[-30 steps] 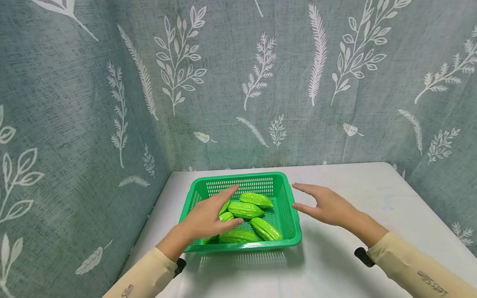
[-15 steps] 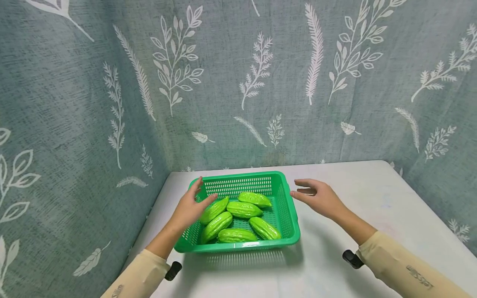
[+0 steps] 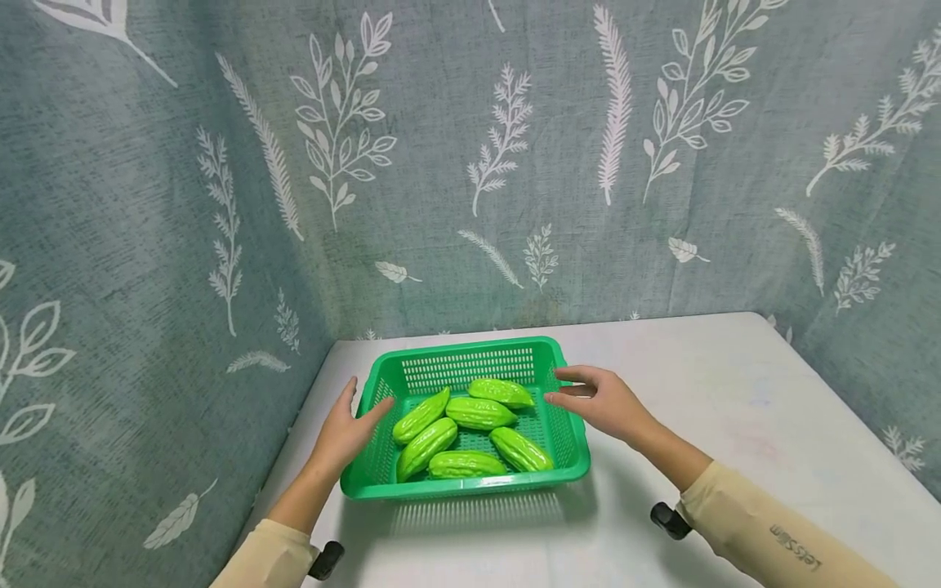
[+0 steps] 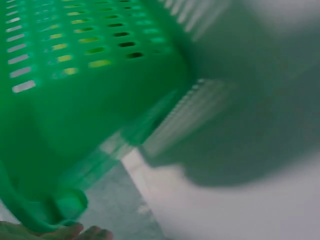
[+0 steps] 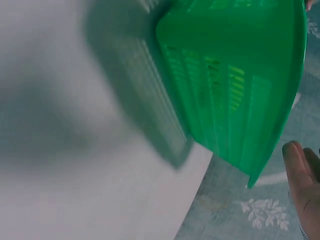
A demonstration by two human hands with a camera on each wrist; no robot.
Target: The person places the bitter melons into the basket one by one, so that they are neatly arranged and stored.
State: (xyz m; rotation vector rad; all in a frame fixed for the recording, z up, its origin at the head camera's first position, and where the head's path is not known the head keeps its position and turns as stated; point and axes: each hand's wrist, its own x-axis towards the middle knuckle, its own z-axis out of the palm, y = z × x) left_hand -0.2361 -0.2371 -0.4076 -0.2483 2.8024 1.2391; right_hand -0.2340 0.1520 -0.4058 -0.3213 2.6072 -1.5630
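Observation:
A green plastic basket (image 3: 465, 487) with slotted walls stands on the white table, holding several bright green bitter gourds (image 3: 481, 414). My left hand (image 3: 341, 433) is at the basket's left side, its fingers extended and the thumb apart, overlapping the rim in the head view. Its fingertips show low in the left wrist view, right by the basket's rim (image 4: 22, 212). Over the right rim reaches my right hand (image 3: 603, 404), thumb and fingers apart with nothing between them. In the right wrist view its fingers (image 5: 300, 170) are beside the basket's outer wall (image 5: 225, 95).
The white-covered table (image 3: 684, 384) extends to the right of the basket. A grey-green curtain (image 3: 434, 155) with white leaf prints hangs behind the table and along its left side. Dark wrist cameras (image 3: 671, 521) sit under both sleeves.
My left hand has moved left, from above the gourds to the basket's left side. My right hand has come slightly left, over the right rim. The gourds lie as before.

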